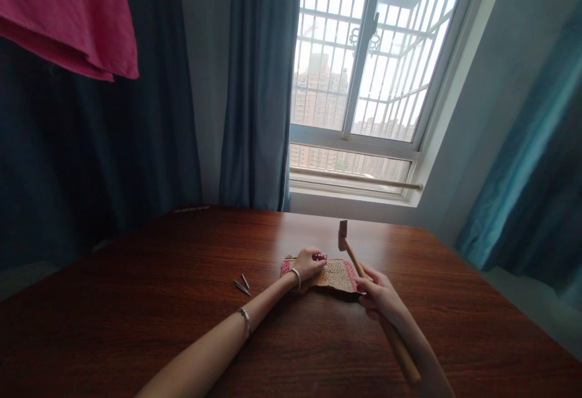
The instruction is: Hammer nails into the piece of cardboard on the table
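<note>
My right hand [379, 296] is closed round the handle of a wooden mallet [344, 240], its head raised above a tan sheet [337, 274] full of small punched holes with pink-red ends, lying on the brown wooden table [159, 283]. My left hand [310, 263] rests on the sheet's left part, fingers pinched on a small upright tool that I cannot make out well. The mallet head hangs just right of and above that hand.
A couple of thin metal punches [242, 284] lie on the table left of the sheet. Blue curtains [257, 94] and a barred window [364, 64] stand behind the table. A pink cloth [68, 16] hangs at upper left.
</note>
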Demonstrator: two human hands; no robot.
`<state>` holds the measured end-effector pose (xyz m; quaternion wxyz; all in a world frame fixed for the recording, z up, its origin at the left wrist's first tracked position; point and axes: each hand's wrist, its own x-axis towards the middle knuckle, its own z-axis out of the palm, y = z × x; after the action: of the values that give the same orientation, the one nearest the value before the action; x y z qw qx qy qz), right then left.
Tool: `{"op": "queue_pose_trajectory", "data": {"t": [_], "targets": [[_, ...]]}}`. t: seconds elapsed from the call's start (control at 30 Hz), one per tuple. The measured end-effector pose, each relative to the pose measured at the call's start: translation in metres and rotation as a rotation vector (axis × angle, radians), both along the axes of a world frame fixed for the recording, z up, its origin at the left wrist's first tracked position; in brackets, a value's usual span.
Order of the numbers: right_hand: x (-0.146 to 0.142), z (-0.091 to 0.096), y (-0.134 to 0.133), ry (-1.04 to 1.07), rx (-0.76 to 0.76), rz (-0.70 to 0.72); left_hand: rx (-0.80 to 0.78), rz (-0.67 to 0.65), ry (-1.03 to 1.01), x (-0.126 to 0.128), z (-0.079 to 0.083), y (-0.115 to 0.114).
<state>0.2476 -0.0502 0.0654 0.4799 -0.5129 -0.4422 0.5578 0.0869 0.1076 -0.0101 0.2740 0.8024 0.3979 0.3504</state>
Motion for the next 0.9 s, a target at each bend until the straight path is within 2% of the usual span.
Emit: {"op": "queue_pose_trajectory", "data": {"t": [0.1, 0.23, 0.4, 0.53, 0.9], "targets": [[0.008, -0.014, 0.008, -0.180, 0.030, -0.133, -0.003, 0.002, 0.001, 0.000, -0.002, 0.001], [0.021, -0.031, 0.018, -0.546, 0.160, -0.262, -0.001, -0.005, -0.008, 0.000, -0.006, 0.005], [0.029, -0.042, 0.023, -0.901, 0.082, -0.272, -0.007, -0.004, -0.025, 0.000, -0.008, 0.005], [0.027, -0.045, 0.022, -1.003, 0.054, -0.238, -0.019, 0.027, -0.017, 0.000, -0.007, 0.004], [0.021, -0.045, 0.016, -1.105, 0.009, -0.202, -0.033, 0.012, -0.043, -0.001, -0.009, 0.005]]}}
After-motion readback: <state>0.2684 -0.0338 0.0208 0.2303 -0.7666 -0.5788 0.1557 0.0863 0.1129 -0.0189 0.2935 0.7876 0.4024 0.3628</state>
